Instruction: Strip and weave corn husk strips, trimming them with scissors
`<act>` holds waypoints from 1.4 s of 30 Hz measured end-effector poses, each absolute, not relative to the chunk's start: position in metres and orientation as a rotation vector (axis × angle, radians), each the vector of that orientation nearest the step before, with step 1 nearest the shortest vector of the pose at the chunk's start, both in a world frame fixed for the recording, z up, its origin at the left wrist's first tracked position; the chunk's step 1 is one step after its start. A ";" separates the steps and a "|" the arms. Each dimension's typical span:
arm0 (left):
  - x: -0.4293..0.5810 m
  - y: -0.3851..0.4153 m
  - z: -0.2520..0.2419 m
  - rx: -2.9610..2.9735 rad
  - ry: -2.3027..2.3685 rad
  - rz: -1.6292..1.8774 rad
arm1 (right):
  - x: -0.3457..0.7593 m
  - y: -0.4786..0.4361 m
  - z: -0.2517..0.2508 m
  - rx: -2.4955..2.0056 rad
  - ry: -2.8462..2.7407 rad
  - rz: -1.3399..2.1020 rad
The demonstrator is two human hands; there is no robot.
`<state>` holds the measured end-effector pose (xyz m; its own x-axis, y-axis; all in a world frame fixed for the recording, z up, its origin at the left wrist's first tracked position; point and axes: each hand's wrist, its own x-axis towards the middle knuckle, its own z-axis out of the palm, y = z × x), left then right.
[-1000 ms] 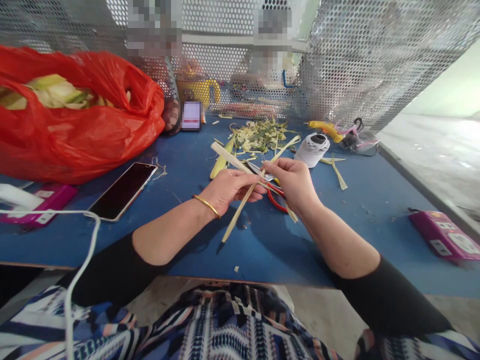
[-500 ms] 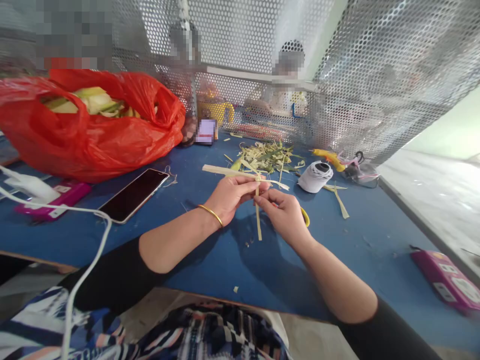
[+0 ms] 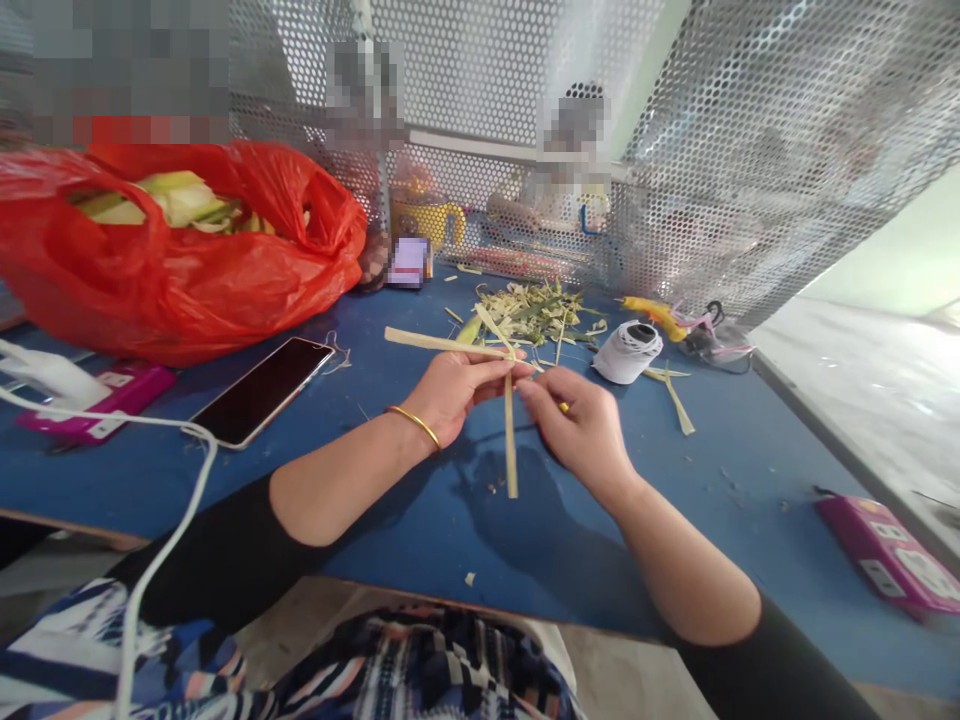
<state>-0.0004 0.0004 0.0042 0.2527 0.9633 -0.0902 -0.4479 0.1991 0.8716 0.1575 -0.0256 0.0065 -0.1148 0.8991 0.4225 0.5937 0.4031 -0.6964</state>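
Pale husk strips (image 3: 511, 440) cross at a small knot, one hanging down and one reaching out to the left. My left hand (image 3: 454, 392) pinches them at the crossing, its thumb on top. Close by on the right, my right hand (image 3: 581, 415) is closed, thumb and forefinger meeting at the short right end of a strip. A bit of yellow handle shows behind its fingers; the rest of that tool is hidden. Beyond both hands lies a pile of husk scraps (image 3: 532, 312). A white thread spool (image 3: 628, 352) stands to the right of the pile.
At the left are a red plastic bag (image 3: 247, 290) of husks, a phone (image 3: 262, 392) and a magenta power strip (image 3: 135, 400) with a white cable. Another power strip (image 3: 889, 555) lies right. A perforated metal screen (image 3: 480, 90) borders the blue table (image 3: 420, 530); people sit behind.
My right hand has moved slightly right, off the hanging strip to the strip's right end. The yellow handle is now mostly hidden. The hanging strip shows more of its length.
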 end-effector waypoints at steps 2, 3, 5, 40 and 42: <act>-0.002 0.000 0.007 0.825 0.751 1.097 | 0.161 -0.024 0.010 -1.317 -1.731 0.209; -0.002 0.000 0.008 0.817 0.750 1.081 | 0.162 -0.023 0.011 -1.315 -1.720 0.158; -0.002 -0.001 0.009 0.810 0.771 1.062 | 0.164 -0.018 0.010 -1.303 -1.788 0.254; 0.003 -0.002 0.002 0.922 0.971 0.916 | 0.163 -0.001 -0.010 -1.262 -1.373 0.956; 0.001 0.000 0.002 0.884 0.957 0.966 | 0.164 -0.001 -0.007 -1.282 -1.480 0.990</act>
<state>0.0011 0.0000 0.0021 0.2610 0.9330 -0.2478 -0.2572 0.3147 0.9137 0.1642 -0.0014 -0.0075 -0.0429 0.9906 0.1300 0.2576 0.1367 -0.9565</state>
